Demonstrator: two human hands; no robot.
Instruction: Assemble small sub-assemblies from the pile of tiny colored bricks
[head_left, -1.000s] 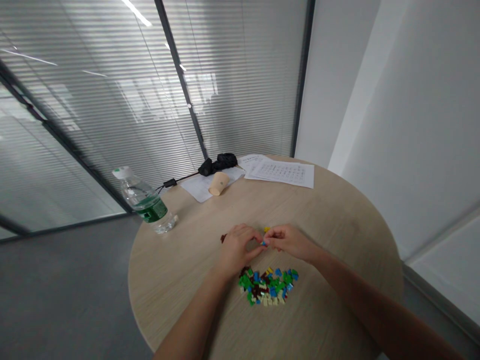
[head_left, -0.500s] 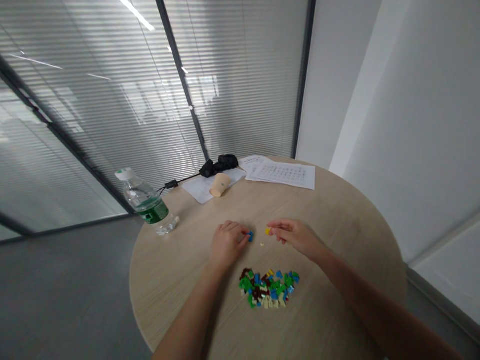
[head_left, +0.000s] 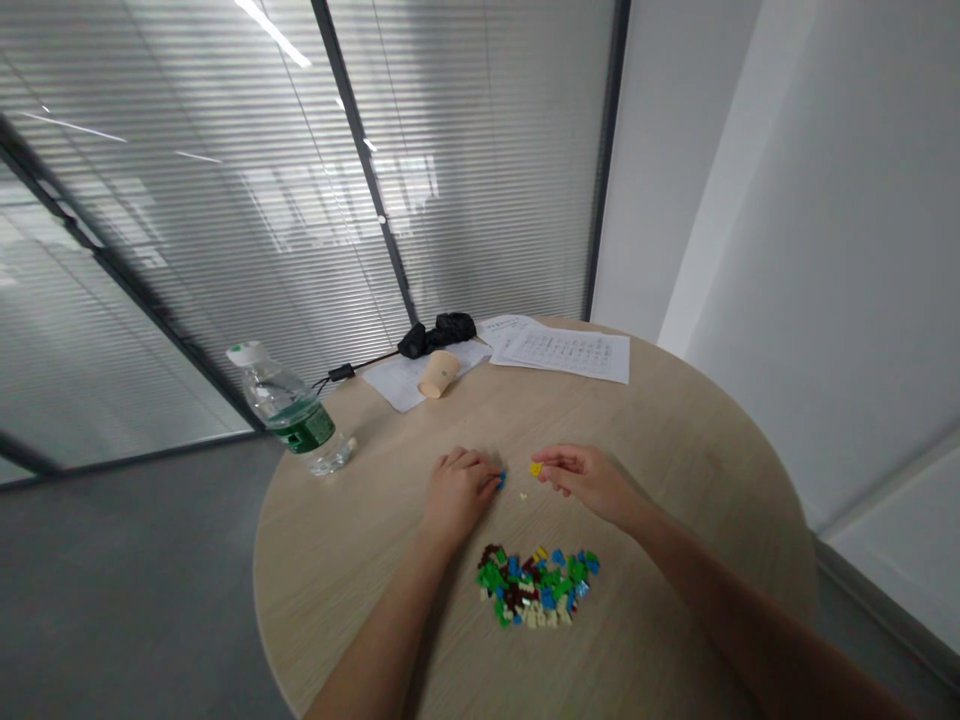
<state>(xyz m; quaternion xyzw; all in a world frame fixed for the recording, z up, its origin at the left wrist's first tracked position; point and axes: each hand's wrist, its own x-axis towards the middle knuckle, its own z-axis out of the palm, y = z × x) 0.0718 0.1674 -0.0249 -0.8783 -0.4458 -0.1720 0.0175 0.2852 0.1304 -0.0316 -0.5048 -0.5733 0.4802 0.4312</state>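
Note:
My left hand (head_left: 459, 495) rests at the middle of the round table, its thumb and fingers closed on a small blue toy brick (head_left: 501, 480). Facing it from the right, my right hand (head_left: 589, 478) pinches a small yellow toy brick (head_left: 535, 469) at its fingertips. The two bricks are a short way apart. Between and just below them lies a tiny cream piece (head_left: 523, 496), too small to make out. Nearer to me, between my forearms, is a loose pile of toy bricks (head_left: 536, 588) in green, blue, brown, cream and yellow.
On the round wooden table (head_left: 675, 420), a water bottle (head_left: 296, 415) stands at the left edge. A paper cup (head_left: 439, 374) lies on its side on a sheet. Farther back are a black folded item (head_left: 436, 334) with a strap and printed papers (head_left: 566, 352). Glass with blinds stands behind.
The view has tipped up slightly, so the table things sit a little lower. Both hands keep their bricks; less of the blue brick shows beside my left fingers.

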